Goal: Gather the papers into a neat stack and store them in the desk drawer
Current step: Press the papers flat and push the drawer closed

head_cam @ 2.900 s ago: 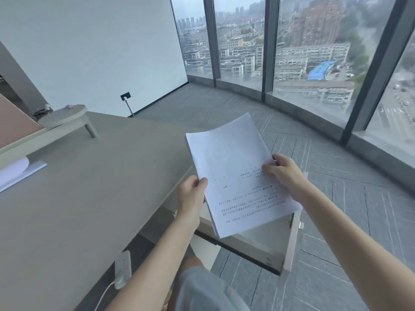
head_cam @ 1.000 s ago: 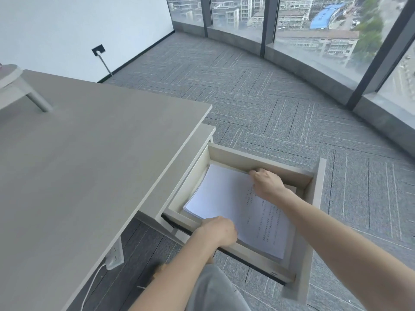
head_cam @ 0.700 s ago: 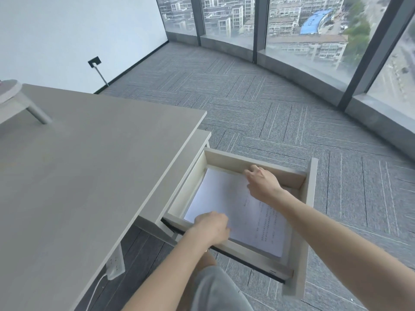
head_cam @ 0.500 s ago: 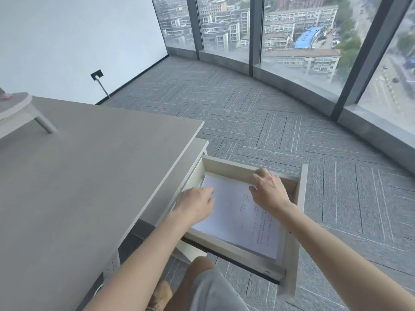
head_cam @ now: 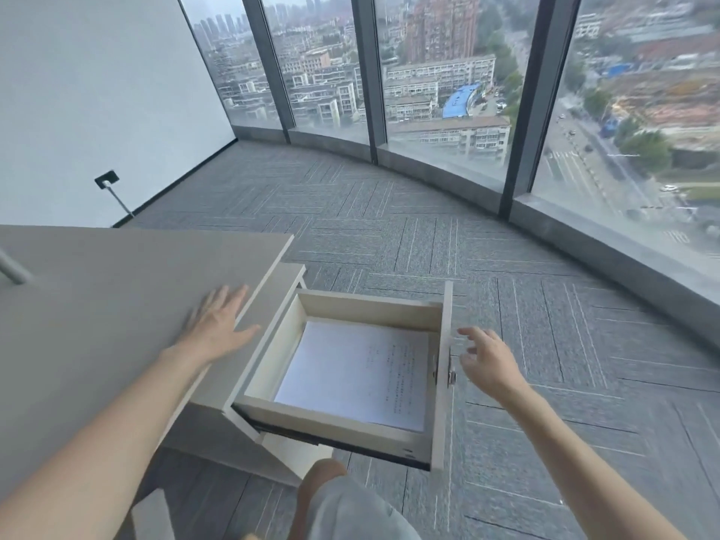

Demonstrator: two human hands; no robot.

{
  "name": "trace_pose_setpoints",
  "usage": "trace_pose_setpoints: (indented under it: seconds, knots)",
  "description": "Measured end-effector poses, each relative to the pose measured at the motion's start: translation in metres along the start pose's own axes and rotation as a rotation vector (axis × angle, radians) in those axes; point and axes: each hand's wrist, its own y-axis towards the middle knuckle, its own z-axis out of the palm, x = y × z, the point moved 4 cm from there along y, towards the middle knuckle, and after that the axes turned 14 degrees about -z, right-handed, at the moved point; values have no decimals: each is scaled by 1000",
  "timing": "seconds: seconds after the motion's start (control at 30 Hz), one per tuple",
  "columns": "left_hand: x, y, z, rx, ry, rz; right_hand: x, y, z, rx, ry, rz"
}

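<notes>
Both hands have left the papers [head_cam: 350, 372] — flat in the drawer [head_cam: 331, 420] — fingers [head_cam: 473, 337] spread, empty.

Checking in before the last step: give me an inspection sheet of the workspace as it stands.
Surface: grey wood-grain desk top, bare where visible.
Job's things: white printed paper stack lies flat inside the pale wooden drawer, which is pulled out.
Clutter: a grey metal leg at the desk's left edge; nothing else seen.
Grippers: left hand flat on the desk top, empty; right hand open beside the drawer front, holding nothing.
Cables: nothing seen.
Surroundings: grey carpet tiles, white wall, curved glass windows.
</notes>
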Motion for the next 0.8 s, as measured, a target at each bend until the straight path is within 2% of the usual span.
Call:
trace_pose_setpoints:
  seconds: [0.1, 0.17, 0.47, 0.8]
  knots:
    - [2, -4, 4, -58, 40, 19, 1, -11, 8, 195, 124, 4]
    - [0, -4, 4, -72, 29, 8, 7, -15, 11, 258, 193, -1]
    - [-1, -4, 7, -123, 29, 1, 19, -6, 30, 263, 312, -14]
    - [-1, -4, 6, -103, 38, -6, 44, 17, 75, 275, 376, -19]
